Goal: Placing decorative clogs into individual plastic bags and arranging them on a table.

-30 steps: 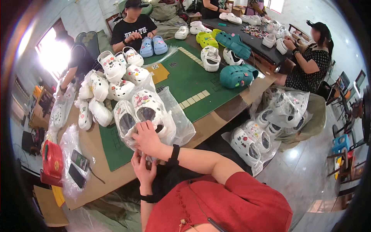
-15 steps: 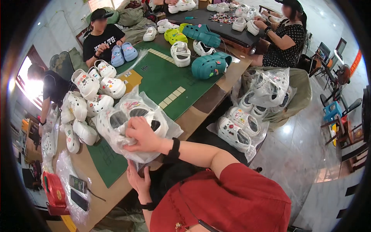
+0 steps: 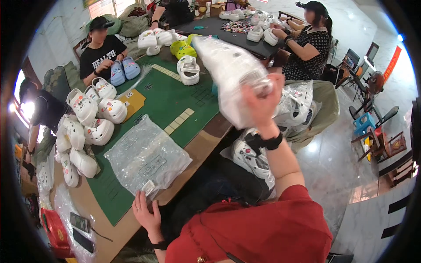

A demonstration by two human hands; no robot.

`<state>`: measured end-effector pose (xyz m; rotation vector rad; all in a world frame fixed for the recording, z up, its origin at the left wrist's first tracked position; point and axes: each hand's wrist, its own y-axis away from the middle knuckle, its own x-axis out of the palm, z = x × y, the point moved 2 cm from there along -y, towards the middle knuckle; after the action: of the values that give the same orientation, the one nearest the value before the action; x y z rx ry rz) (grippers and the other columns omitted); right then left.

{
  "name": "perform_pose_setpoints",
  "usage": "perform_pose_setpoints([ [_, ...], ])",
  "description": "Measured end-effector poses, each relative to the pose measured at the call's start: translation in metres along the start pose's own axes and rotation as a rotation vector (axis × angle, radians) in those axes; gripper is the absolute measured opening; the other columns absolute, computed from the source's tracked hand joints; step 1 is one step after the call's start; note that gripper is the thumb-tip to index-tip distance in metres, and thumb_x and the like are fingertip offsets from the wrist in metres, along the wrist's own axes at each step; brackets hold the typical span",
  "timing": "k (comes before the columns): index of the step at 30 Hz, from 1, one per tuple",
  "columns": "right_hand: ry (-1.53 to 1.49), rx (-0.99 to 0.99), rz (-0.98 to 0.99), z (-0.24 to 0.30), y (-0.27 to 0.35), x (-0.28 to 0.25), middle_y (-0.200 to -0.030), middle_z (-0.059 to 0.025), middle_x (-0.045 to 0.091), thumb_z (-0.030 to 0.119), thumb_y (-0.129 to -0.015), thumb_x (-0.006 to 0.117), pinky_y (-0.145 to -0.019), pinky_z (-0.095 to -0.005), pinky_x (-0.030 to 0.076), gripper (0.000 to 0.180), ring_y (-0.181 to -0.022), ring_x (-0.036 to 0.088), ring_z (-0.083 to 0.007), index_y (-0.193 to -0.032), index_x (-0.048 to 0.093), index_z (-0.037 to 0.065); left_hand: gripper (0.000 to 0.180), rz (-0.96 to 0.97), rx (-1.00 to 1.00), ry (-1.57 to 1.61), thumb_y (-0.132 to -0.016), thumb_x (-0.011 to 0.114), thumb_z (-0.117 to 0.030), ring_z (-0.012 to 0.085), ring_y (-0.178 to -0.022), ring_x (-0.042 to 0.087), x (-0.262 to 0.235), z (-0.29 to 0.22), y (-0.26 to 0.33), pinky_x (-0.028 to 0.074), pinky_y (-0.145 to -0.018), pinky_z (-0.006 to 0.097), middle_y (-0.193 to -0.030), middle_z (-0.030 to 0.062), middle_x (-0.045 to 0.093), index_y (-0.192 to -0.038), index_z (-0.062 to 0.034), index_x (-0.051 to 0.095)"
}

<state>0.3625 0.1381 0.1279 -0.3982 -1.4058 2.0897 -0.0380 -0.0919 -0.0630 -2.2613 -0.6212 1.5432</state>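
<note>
Bagged clogs (image 3: 232, 72) up in right hand (image 3: 264, 98), left hand (image 3: 147, 215) by flat bag (image 3: 147, 153)

Hands well apart. Right hand clamped on bunched clear plastic at near end of bagged clogs, held in the air over the table's (image 3: 212, 136) right edge; white load, motion-blurred, charms can't be made out. Left hand holds nothing, fingers a bit spread, at the near table edge; fingertips at the near corner of the flat bag, can't tell if pressing. Flat bag lies on the green mat (image 3: 112, 199), small white label at near end.

Left of it: heap of white clogs (image 3: 83, 109) with charms. Near left: two phones (image 3: 80, 222) on plastic wrap (image 3: 66, 199), red case (image 3: 55, 232) beside. Far side: blue clogs (image 3: 117, 73) by a black-shirted co-worker (image 3: 103, 55), lime clogs (image 3: 180, 50), one white clog (image 3: 188, 70) standing on the mat; teal clog (image 3: 214, 90) mostly hidden behind the held bag. Right, off the table: more bagged pairs (image 3: 294, 103). Far right: another co-worker (image 3: 309, 50) at a black table (image 3: 219, 40) with loose charms (image 3: 240, 27).
</note>
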Motion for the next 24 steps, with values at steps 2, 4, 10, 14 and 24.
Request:
perform_pose_setpoints([
  [2,0.201,-0.126,-0.049,-0.031,-0.032,-0.026,-0.098,-0.0119,0.046,0.022,-0.068,0.086,-0.078,-0.0368,0.042,0.044,-0.091,0.047,-0.0266,-0.087,0.053,0.0,0.053,0.005,-0.008,-0.007,-0.085,0.067,-0.019,0.0416,-0.121,0.052,-0.001,-0.002,0.002,0.04,-0.104,0.048,-0.139,0.0192,0.055,-0.134,-0.0019,0.056],
  [4,0.395,-0.183,-0.096,-0.072,-0.057,-0.054,-0.099,-0.0123,0.047,0.024,-0.071,0.086,-0.079,-0.0375,0.042,0.044,-0.092,0.048,-0.0274,-0.091,0.055,-0.001,0.053,0.009,-0.012,-0.023,-0.085,0.066,-0.019,0.0421,-0.123,0.051,-0.001,0.0,0.003,0.039,-0.105,0.049,-0.139,0.0194,0.055,-0.134,-0.001,0.056],
  [10,1.154,-0.144,-0.225,-0.236,-0.081,-0.183,-0.101,-0.0163,0.052,0.047,-0.079,0.078,-0.085,-0.0483,0.041,0.051,-0.097,0.051,-0.0357,-0.091,0.058,0.001,0.052,0.016,-0.01,-0.043,-0.087,0.063,-0.016,0.0406,-0.124,0.05,0.0,-0.002,0.003,0.038,-0.106,0.048,-0.143,0.017,0.053,-0.137,-0.0037,0.053],
  [14,1.487,0.748,0.325,-0.32,-0.026,-0.292,-0.131,-0.0204,0.056,0.056,-0.081,0.071,-0.103,-0.051,0.039,0.068,-0.125,0.05,-0.039,-0.12,0.06,0.002,0.053,0.014,-0.003,-0.013,-0.086,0.065,-0.02,0.0415,-0.123,0.051,0.006,-0.002,-0.005,0.039,-0.105,0.05,-0.14,0.0181,0.054,-0.134,-0.0028,0.055],
  [24,0.749,0.278,0.645,-0.28,0.023,-0.082,-0.138,-0.0257,0.051,0.026,-0.065,0.086,-0.11,-0.0466,0.038,0.084,-0.129,0.047,-0.0421,-0.135,0.05,-0.002,0.052,0.012,-0.067,-0.021,-0.083,0.067,-0.018,0.0395,-0.121,0.052,-0.005,-0.007,-0.002,0.041,-0.104,0.048,-0.139,0.0163,0.056,-0.132,-0.005,0.057],
])
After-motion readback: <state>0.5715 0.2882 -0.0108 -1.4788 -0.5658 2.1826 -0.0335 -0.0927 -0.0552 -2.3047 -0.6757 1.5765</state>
